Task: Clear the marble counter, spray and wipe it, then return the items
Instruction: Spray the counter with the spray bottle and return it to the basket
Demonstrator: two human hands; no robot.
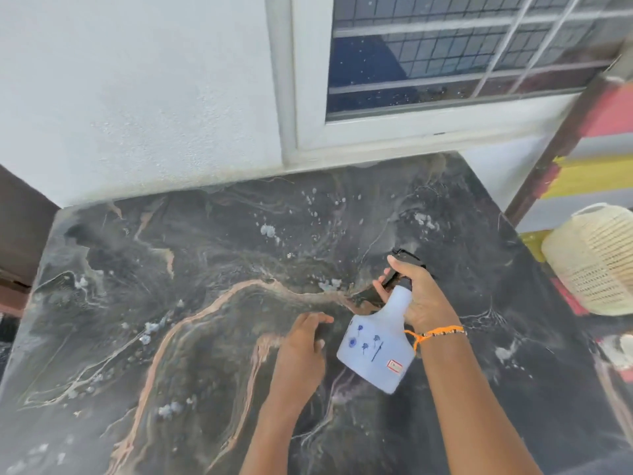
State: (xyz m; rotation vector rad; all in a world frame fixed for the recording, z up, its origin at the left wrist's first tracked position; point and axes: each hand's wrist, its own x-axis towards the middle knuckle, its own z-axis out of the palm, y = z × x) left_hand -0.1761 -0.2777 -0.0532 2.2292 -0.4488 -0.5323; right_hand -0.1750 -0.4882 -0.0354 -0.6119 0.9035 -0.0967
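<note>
Foam point(268, 230) dots the cleared surface point(191, 303) beyond right fingers point(383, 286) gripping the spray bottle point(376, 351), left fingers point(317, 318) loose; wiping remains.

Home, marble counter point(205, 269), barred window point(445, 56)

1. The spray bottle point(375, 351) has its black head mostly covered by the right hand point(419, 296); its small red label is too blurred to read.
2. The woven basket point(596, 260) (far right) is cut by the frame edge.
3. The marble counter point(171, 303) runs off the bottom edge.
</note>
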